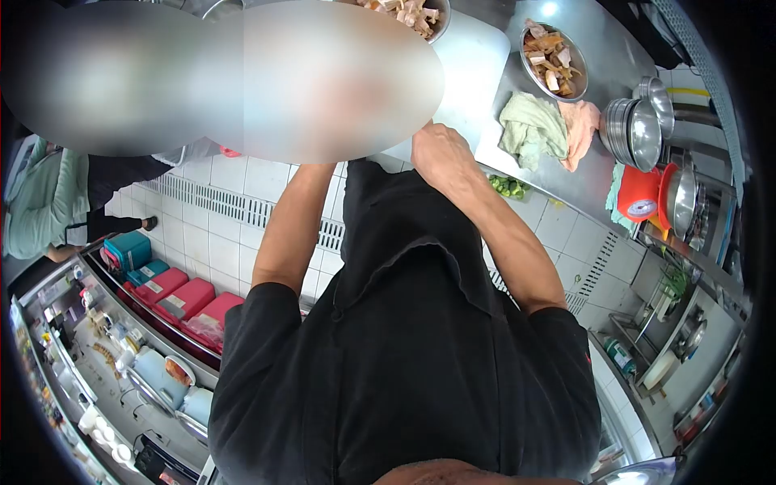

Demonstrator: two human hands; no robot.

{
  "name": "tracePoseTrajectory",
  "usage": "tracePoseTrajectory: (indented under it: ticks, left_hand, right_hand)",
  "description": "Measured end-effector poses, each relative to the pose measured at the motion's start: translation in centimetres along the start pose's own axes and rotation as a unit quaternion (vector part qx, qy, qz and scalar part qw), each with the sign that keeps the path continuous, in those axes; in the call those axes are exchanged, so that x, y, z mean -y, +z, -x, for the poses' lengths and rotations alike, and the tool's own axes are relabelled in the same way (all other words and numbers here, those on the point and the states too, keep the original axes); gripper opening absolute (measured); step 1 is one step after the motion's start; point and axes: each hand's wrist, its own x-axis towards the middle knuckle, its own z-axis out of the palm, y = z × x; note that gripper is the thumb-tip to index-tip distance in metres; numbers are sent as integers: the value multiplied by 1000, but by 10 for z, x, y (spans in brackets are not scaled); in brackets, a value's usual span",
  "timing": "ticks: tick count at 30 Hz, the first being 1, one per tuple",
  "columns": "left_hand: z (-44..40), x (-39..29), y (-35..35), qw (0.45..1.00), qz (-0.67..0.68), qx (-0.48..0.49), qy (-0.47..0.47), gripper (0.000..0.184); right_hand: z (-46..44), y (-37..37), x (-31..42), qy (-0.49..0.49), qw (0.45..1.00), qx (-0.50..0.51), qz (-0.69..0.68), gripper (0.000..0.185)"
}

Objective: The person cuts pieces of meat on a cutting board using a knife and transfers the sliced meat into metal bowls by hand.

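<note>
My right hand [443,153] is closed, knuckles up, at the near edge of a white cutting board [477,65]. Its fingertips are turned away, and what they grip, if anything, is hidden. A blurred patch covers my left hand; only the forearm leading into it shows. To the right of the board stands a steel bowl [583,65] of chopped, pale and orange-brown meat pieces [553,61]. Another steel bowl [443,18] with similar pieces is partly visible at the top. A green cloth [533,129] and a pink cloth [579,133] lie near my right hand.
Stacked steel bowls [630,133] and a red scale [640,194] are at the right. Green vegetables [508,187] show below the counter edge. Another person in a green top [48,202] is at the left, near pink bins [187,299]. Drain grates [242,212] cross the tiled floor.
</note>
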Motion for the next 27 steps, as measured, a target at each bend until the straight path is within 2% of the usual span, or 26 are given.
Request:
tracePoseTrajectory:
  ticks: [9, 15, 21, 24, 27]
  left_hand:
    - [4, -3, 2, 999, 15, 11, -50, 9]
    - [6, 6, 8, 1000, 0, -17, 17, 6]
    - [9, 8, 7, 999, 14, 8, -32, 6]
    - [8, 10, -2, 1000, -13, 3, 27, 8]
    - [15, 7, -13, 999, -8, -16, -32, 7]
  right_hand:
    - [-28, 27, -13, 9, 999, -5, -44, 17]
    - [-2, -9, 3, 23, 999, 26, -27, 17]
    - [-26, 40, -8, 6, 999, -4, -35, 17]
    - [-34, 40, -21, -12, 995, -2, -99, 18]
    - [-27, 34, -24, 18, 994, -4, -110, 20]
